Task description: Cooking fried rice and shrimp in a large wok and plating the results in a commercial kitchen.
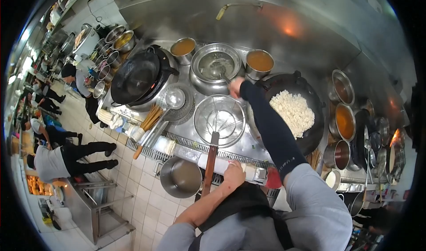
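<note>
My right hand (236, 87) grips the handle of a metal ladle (225, 78). The ladle's bowl (217, 70) dips into clear liquid in a round steel pot (199, 81) at the back of the range. Below my dark-sleeved right forearm, partly hidden by it, a black wok (314, 94) holds a mound of white rice (293, 114). My left hand (234, 175) rests at the range's front edge on a rolled white cloth (213, 161); whether its fingers grip the cloth is unclear. Just left of it runs the wooden handle (210, 167) of a wire-mesh strainer (219, 118).
Two steel pots of brownish liquid, the left pot (183, 48) and right pot (259, 61), flank the round pot. Another black wok (136, 78) sits left, near a perforated skimmer (186, 108). A deep pot (181, 177) stands below the front edge. Several people work at far left.
</note>
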{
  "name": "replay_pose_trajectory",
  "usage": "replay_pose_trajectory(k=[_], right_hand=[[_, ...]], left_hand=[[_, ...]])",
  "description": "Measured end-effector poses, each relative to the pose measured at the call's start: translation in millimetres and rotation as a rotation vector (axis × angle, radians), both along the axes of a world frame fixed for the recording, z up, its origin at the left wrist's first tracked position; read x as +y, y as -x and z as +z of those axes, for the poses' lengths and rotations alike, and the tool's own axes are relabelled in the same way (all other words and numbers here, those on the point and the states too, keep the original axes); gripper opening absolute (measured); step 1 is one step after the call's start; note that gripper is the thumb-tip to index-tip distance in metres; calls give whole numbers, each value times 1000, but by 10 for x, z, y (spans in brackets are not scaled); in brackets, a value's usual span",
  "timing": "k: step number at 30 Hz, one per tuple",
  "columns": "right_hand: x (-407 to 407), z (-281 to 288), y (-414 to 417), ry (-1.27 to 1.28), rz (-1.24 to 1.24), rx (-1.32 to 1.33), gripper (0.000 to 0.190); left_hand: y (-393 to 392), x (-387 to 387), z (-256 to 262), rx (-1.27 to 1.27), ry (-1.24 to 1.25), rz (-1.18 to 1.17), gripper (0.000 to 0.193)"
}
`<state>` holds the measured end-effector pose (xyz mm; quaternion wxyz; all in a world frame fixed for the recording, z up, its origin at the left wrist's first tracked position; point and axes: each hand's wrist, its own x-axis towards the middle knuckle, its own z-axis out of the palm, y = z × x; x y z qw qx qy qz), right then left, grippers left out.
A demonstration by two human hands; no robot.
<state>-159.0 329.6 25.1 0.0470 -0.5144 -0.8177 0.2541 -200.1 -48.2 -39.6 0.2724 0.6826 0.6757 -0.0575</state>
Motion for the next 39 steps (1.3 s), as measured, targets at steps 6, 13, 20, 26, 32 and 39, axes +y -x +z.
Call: replay_pose_trajectory(k=[6, 13, 20, 26, 32, 39], right_hand=[[-764, 578, -469, -9, -413, 353, 37], [-593, 1275, -332, 1403, -364, 2198, 30], [-1400, 891, -834, 1001, -517, 1879, 33], [-1730, 811, -2169, -153, -733, 552, 38], [-3277, 376, -3362, 112, -823, 805, 36], [-3039, -178, -3914, 94, -874, 584, 49]], left_hand=[[351, 177, 454, -744, 333, 203, 68], [590, 328, 468, -1687, 733, 571, 54], [516, 355, 635, -1656, 573, 638, 40], [345, 44, 445, -1682, 579, 646, 61], [11, -381, 822, -2016, 678, 661, 82], [-879, -512, 826, -1427, 430, 824, 29]])
